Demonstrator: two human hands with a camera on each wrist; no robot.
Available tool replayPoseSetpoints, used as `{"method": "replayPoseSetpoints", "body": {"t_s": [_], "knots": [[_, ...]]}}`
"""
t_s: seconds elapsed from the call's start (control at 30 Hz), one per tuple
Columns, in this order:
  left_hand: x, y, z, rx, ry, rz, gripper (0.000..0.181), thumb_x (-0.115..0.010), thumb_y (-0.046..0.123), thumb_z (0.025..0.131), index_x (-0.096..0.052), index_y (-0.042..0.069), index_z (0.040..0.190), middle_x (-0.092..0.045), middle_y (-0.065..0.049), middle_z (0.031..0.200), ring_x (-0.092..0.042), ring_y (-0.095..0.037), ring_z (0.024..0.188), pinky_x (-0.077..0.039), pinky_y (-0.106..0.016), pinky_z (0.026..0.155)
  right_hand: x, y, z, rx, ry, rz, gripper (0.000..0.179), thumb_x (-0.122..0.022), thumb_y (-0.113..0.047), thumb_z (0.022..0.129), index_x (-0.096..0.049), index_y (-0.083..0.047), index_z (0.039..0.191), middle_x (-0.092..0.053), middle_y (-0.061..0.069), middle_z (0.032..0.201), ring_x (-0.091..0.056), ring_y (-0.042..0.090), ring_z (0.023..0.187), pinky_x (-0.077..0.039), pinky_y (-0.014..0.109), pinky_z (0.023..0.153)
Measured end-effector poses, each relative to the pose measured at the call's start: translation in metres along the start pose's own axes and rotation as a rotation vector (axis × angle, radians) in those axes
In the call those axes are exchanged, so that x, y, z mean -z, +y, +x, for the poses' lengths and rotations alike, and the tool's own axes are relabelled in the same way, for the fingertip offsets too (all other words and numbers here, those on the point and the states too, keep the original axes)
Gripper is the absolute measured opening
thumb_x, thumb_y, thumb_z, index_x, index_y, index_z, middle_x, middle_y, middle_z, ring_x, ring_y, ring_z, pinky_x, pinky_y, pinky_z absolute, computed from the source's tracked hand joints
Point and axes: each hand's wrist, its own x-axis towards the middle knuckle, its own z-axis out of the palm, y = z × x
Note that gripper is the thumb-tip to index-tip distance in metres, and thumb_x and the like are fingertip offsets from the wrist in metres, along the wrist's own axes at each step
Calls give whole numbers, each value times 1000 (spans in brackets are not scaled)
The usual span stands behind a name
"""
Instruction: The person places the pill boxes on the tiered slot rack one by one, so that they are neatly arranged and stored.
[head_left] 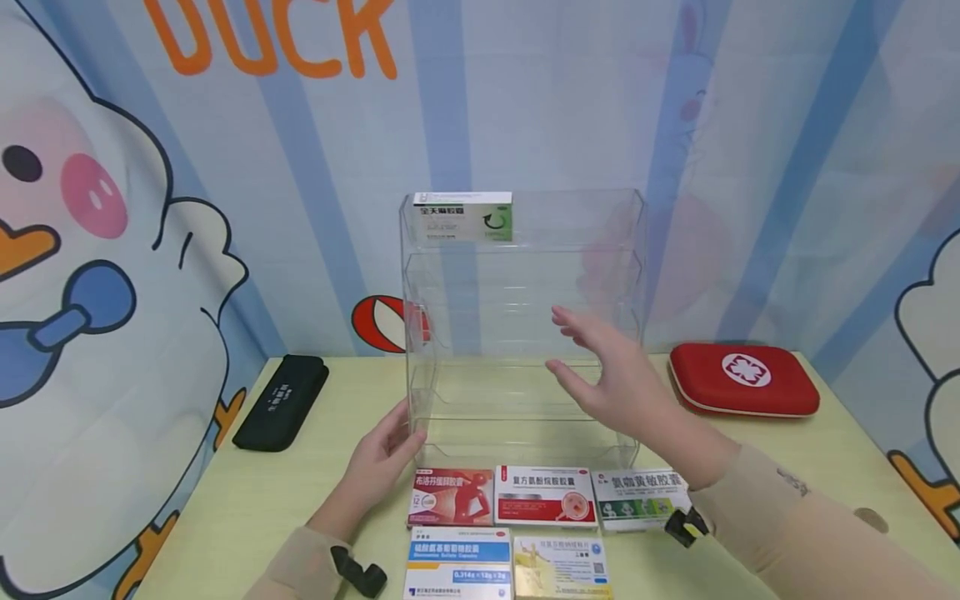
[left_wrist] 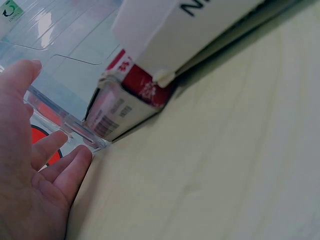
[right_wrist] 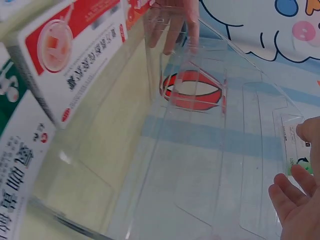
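Observation:
A clear acrylic tiered rack (head_left: 525, 252) stands upright on the table. On its top tier, at the left, sits a white and green medicine box (head_left: 463, 218). My left hand (head_left: 378, 457) is at the rack's lower left side, its fingers extended and seemingly touching the edge. My right hand (head_left: 611, 375) hovers before the rack's right half, fingers spread, holding nothing. Before the rack lie a red medicine box (head_left: 450, 497), a white and red one (head_left: 546, 497), a white and green one (head_left: 637, 500), a blue and white one (head_left: 457, 564) and a yellow and white one (head_left: 562, 568).
A black zip case (head_left: 281, 404) lies at the table's left. The red case with a white emblem (head_left: 742, 380) is at the back right. Behind the table (head_left: 225, 508) hangs a blue striped cartoon backdrop (head_left: 525, 100).

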Motion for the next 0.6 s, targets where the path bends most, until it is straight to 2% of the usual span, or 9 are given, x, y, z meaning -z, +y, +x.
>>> {"method": "replayPoseSetpoints", "body": {"t_s": [0.27, 0.43, 0.6], "knots": [[0, -1, 0, -8, -7, -3, 70, -68, 39, 110, -37, 32, 173, -48, -5, 175, -54, -37, 156, -51, -55, 124, -8, -1, -51, 20, -86, -76, 76, -88, -19, 95, -54, -12, 162, -73, 8, 146, -73, 28, 129, -67, 51, 104], [-1, -2, 0, -7, -12, 1, 70, -69, 40, 110, -38, 33, 172, -48, -5, 174, -54, -36, 156, -52, -54, 123, -15, -2, -77, 0, -160, -42, 76, -88, -23, 95, -53, -15, 163, -72, 3, 149, -71, 24, 135, -67, 47, 105], [1, 2, 0, 7, -18, -5, 71, -68, 40, 110, -37, 32, 173, -48, -5, 175, -54, -36, 156, -51, -55, 124, -21, 0, -96, 1, -204, -11, 75, -88, -23, 95, -55, -16, 162, -72, 1, 150, -70, 24, 136, -67, 45, 105]]}}
